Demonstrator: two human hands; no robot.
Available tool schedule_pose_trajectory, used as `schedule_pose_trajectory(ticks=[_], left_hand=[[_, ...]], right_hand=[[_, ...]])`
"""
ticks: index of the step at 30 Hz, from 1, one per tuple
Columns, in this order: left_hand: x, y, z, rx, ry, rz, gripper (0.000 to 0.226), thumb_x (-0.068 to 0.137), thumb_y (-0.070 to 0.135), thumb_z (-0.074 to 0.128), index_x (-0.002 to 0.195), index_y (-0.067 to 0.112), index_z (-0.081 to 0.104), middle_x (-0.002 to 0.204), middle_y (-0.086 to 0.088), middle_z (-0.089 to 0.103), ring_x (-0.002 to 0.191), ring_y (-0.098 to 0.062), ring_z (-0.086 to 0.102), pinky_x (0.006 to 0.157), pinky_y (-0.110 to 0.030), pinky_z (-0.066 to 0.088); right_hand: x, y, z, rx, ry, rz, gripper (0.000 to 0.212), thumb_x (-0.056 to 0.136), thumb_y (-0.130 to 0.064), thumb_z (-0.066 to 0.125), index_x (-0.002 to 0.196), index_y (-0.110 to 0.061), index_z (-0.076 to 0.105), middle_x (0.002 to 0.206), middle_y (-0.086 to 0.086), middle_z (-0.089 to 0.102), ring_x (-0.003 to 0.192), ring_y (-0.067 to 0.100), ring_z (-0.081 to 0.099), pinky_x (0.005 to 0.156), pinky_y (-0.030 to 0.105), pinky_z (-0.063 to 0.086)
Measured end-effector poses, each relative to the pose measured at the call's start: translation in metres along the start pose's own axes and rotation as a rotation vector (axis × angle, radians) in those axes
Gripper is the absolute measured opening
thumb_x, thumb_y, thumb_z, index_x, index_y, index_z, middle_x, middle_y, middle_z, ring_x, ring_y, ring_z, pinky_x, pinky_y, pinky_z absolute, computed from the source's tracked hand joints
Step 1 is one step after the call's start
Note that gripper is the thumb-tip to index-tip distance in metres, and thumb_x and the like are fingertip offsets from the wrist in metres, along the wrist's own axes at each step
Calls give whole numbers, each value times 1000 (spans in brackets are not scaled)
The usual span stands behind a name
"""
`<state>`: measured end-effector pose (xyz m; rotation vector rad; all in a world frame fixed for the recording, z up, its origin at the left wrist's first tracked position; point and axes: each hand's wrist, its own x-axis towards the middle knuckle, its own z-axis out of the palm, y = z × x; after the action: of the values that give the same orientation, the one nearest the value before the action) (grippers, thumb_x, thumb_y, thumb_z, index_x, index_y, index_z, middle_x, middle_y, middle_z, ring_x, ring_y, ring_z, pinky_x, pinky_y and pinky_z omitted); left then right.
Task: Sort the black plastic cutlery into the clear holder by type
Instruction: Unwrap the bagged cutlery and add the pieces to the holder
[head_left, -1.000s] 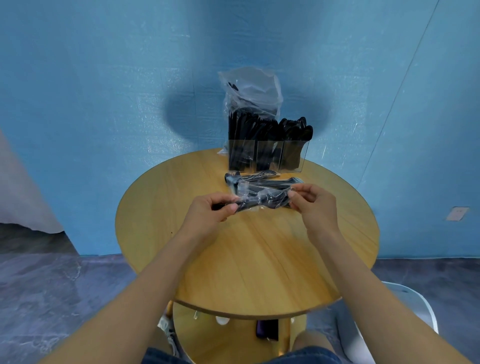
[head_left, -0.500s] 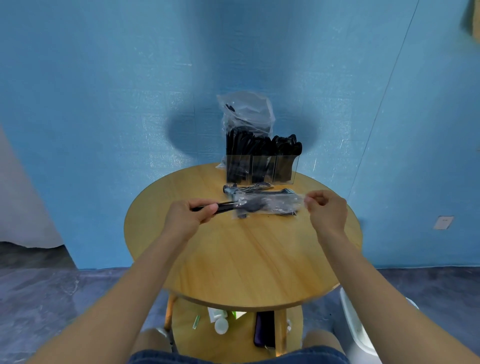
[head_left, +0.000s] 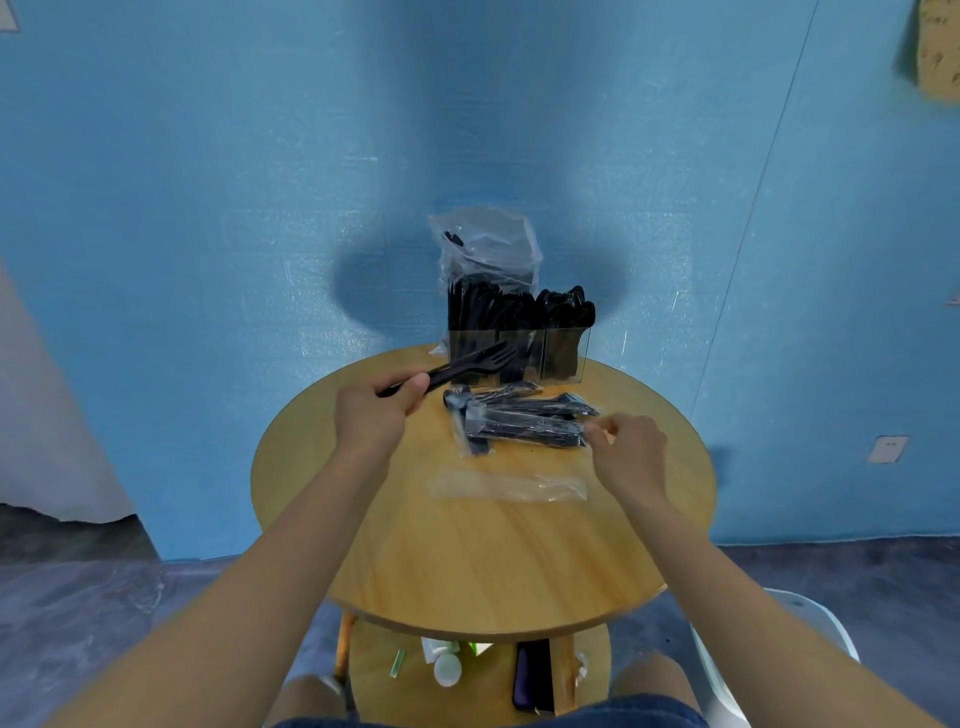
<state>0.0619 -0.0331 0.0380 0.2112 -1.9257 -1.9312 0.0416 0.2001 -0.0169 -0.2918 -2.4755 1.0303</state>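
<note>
- Left hand (head_left: 371, 410): over the left part of the round worktop (head_left: 483, 561), fingers curled round the handle of one black fork (head_left: 457, 368). Fork is held off the surface, tilted, tines up and to the right, tips in front of the holder's left compartment.
- Holder (head_left: 517, 345): clear, stands upright at the far edge of the worktop, near the middle. Compartments side by side, each packed with upright black cutlery; rounded spoon bowls show at the right end. Types in the other compartments cannot be told apart.
- Bag (head_left: 485, 244): clear plastic, crumpled, stands just behind the holder at its left end, against the blue wall.
- Packets (head_left: 519, 423): clear-wrapped black cutlery, lying flat in a small heap on the worktop just in front of the holder, between the two hands.
- Wrapper (head_left: 511, 488): flat, clear, nothing seen inside, lies on the worktop nearer the person than the packets, apart from them.
- Right hand (head_left: 631, 449): over the right part of the worktop, fingertips pinched together at the right end of the nearest packet; appears to pinch its plastic.
- Lower shelf (head_left: 478, 675): under the worktop, carries a small white bottle and a dark phone-like object.
</note>
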Motion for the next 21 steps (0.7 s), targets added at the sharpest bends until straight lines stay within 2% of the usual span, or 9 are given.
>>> schedule_pose_trajectory(ticks=[2,4,7,10,14,16,18,20,21], left_hand=[[1,0,13,-29,-50,-34,9,85,10,68,91,16,71,76,2,67,68,-7,58,75,-20,51],[1,0,26,-71,-118,-67,9,85,8,67,90,15,71,77,2,67,69,-7,59,73,-18,51],[4,0,41,-84,-226,-93,12,85,7,66,96,10,71,79,0,69,72,-8,61,73,-19,52],[15,7,46,-62,-408,-132,11,87,3,62,97,6,66,76,-2,64,68,-9,60,71,-19,54],[36,22,52,229,-744,-122,15,97,11,49,102,4,61,73,2,61,62,-6,53,66,-20,47],[46,24,57,277,-766,-112,18,99,13,45,98,8,62,70,5,60,57,-2,50,57,-16,42],[57,20,59,318,-737,-80,20,100,13,44,95,9,62,66,6,57,53,-1,46,53,-14,38],[70,10,57,362,-685,-56,20,100,13,43,94,8,62,65,6,56,53,-2,44,53,-15,36],[76,5,55,376,-651,-52,21,100,13,43,93,9,62,65,6,55,53,-3,43,53,-15,35]], right_hand=[[6,-25,-9,196,-30,-88,35,95,-34,50,110,-6,64,105,11,64,97,26,58,76,35,46],[15,-53,-15,504,-188,-44,37,97,-40,45,122,-15,53,105,2,59,85,15,58,65,25,45],[33,-73,-10,835,-286,72,27,97,-37,49,108,-14,57,95,10,60,60,11,50,50,19,40],[54,-79,-7,811,-250,47,24,95,-32,54,88,-10,58,79,9,55,55,10,44,49,19,39],[79,-88,-4,775,-262,-32,24,94,-30,56,83,-9,57,66,0,52,51,6,46,52,21,39],[91,-92,0,787,-273,-16,23,93,-30,59,78,-12,59,65,-2,54,59,10,52,60,26,45],[106,-95,5,785,-240,-3,28,90,-30,62,79,-4,62,70,4,58,70,18,56,73,37,47],[121,-99,5,775,-166,12,35,89,-30,64,84,5,61,72,8,54,70,20,50,72,37,42],[129,-102,5,779,-124,12,34,90,-29,63,82,4,60,69,7,50,66,17,45,68,34,38]])
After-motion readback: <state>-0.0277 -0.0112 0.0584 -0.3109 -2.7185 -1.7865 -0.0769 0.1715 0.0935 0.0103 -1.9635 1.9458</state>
